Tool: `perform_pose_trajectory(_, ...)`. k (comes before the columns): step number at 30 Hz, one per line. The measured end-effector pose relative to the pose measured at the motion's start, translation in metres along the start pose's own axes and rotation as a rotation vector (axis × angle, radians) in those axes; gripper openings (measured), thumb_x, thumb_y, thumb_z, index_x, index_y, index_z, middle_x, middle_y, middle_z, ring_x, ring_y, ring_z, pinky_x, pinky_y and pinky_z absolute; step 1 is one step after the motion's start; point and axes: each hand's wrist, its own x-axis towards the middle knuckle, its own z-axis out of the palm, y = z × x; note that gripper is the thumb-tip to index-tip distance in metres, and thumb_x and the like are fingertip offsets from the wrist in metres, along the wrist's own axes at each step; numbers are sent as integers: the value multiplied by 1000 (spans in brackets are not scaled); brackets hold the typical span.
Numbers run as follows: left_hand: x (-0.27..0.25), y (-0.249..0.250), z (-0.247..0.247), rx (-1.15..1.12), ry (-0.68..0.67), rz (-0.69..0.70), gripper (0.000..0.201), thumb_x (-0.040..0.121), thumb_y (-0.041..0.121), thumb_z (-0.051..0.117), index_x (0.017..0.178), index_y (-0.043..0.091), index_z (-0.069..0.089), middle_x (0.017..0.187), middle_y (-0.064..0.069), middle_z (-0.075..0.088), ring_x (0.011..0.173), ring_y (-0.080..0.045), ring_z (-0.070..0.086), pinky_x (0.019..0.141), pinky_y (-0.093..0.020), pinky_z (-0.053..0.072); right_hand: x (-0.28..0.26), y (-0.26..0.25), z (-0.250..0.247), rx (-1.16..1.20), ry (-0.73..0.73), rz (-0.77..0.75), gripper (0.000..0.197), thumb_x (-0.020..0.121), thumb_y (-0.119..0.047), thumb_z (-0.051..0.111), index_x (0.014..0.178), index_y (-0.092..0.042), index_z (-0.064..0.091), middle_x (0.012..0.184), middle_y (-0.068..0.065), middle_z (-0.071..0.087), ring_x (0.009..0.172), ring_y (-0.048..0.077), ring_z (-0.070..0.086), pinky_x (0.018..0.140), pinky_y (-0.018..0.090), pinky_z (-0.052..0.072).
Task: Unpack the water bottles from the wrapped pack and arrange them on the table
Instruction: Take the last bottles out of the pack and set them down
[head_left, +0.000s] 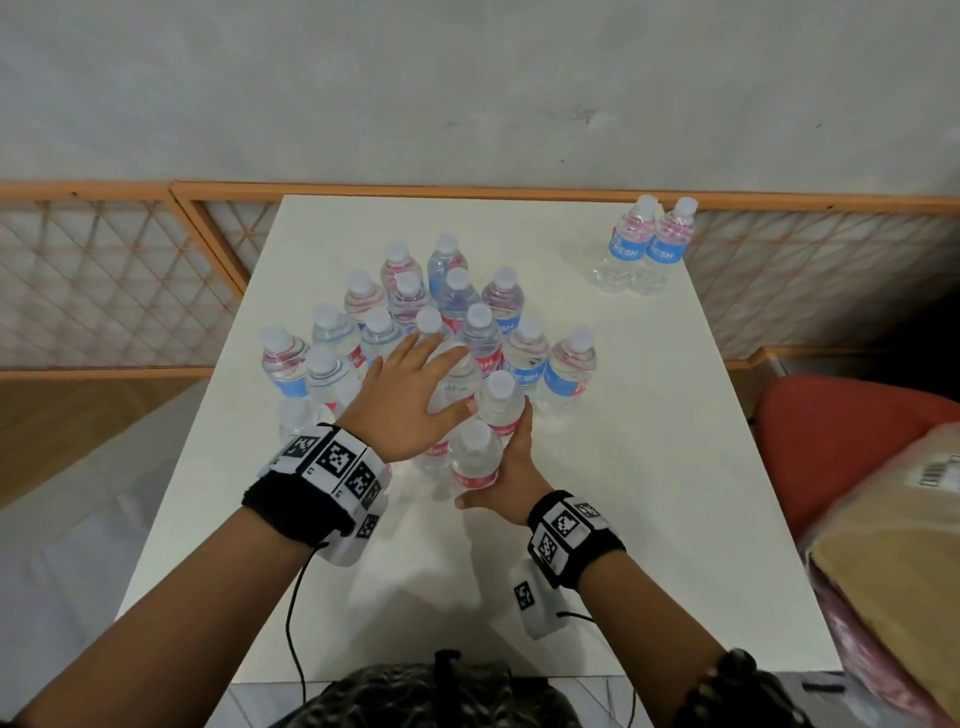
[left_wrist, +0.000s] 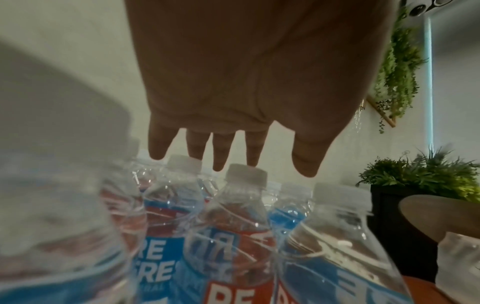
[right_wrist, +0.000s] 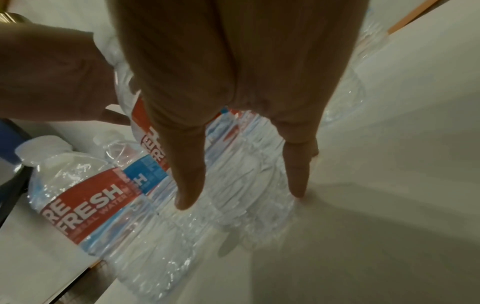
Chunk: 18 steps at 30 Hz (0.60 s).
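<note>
The left hand (head_left: 410, 400) lies spread, fingers straight, over the caps. The right hand (head_left: 511, 467) clasps the front bottle (head_left: 475, 457) between thumb and fingers. The white bench (head_left: 675, 467) carries a crowded bottle cluster (head_left: 415, 312) (hemming that front bottle in), and a pair of bottles (head_left: 644, 244) standing well apart at the far right corner.

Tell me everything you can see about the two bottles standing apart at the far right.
The two bottles are clear plastic with white caps and blue labels that partly read "FRESH". They stand upright, side by side and touching, near the far right edge of the white table, apart from the big group. No hand touches them.
</note>
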Motion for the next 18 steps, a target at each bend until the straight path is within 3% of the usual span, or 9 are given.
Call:
perform_pose_trajectory(2,0,-4,1,19,-19,0,92,68,80,23,149,37,17,160,5,6,148,-21,-4,116,-57,11,3,6,12,5,48,18,159,37,-39,90,134,-46,-36,157,-2,-5,146,16,15,114,52,29)
perform_pose_trajectory(7,-5,-7,-2,27,-47,-10,96,67,88,29,149,40,13,161,7,-2,148,-18,-9,118,-54,5,7,3,39,-33,156,31,159,36,-43,88,141,-30,-31,157,2,-8,147,18,10,115,51,26)
perform_pose_trajectory(12,-5,-4,2,126,-25,-22,95,74,80,43,150,38,5,160,4,-12,147,-21,-14,116,-59,1,15,3,58,-59,153,109,161,37,-38,91,142,-32,-31,158,0,-8,147,21,13,114,50,29)
perform_pose_trajectory(15,-3,2,9,158,15,-2,88,80,70,48,150,35,8,160,-1,-9,147,-26,-12,116,-58,4,10,-11,53,-184,81,117,125,63,-14,80,149,-20,-10,158,4,5,146,20,17,118,36,24)
perform_pose_trajectory(18,-1,7,15,222,43,30,79,84,63,47,149,37,12,160,-4,-6,147,-29,-11,115,-58,6,2,-13,20,-146,-101,119,99,74,7,63,150,-18,5,153,-3,23,140,10,28,110,18,27)
